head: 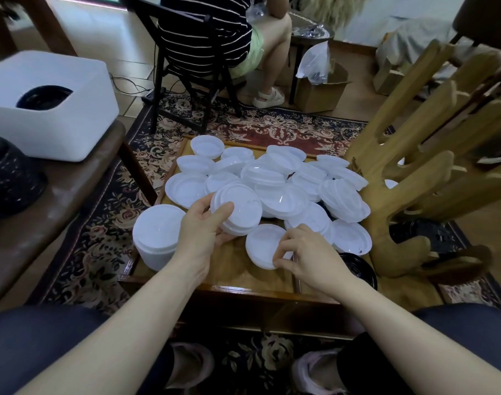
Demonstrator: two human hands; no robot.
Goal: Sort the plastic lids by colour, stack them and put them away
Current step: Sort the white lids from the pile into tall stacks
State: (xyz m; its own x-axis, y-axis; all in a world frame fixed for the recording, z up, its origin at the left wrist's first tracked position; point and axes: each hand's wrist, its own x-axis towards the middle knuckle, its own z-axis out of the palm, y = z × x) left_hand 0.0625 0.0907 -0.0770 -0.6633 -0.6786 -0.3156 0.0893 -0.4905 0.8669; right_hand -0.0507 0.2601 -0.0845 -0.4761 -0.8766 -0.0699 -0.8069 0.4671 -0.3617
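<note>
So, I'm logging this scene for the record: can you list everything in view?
loose lids: many, white, heaped on wooden table
held stack of lids: one, white, in left grip
single lid: one, white, near table edge, pinched by right grip
tall stack of lids: one, white, table's left corner
black lids: a few, right of table, partly hidden
white bin: one, on brown bench, black items inside
wooden rack: one, right
seated person: one, on black chair, behind
patterned rug: one, underneath
left hand: grips stack
right hand: pinches lid
</note>
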